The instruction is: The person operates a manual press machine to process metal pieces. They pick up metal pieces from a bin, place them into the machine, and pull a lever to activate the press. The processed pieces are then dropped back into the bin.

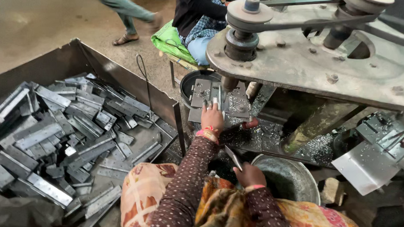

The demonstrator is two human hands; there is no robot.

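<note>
Under the left hand (212,119), whose fingers lay spread and pressed flat, a stiff grey metal plate (219,97) sat on the press bed (201,93), thin, sharp-edged, best taken by its long sides, while the right hand (250,175) pinched another metal strip (233,157).

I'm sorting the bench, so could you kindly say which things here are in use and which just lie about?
In use: left hand on metal strip under press; right hand holding strip.
Lying about: bin of strips, metal bowl.
</note>
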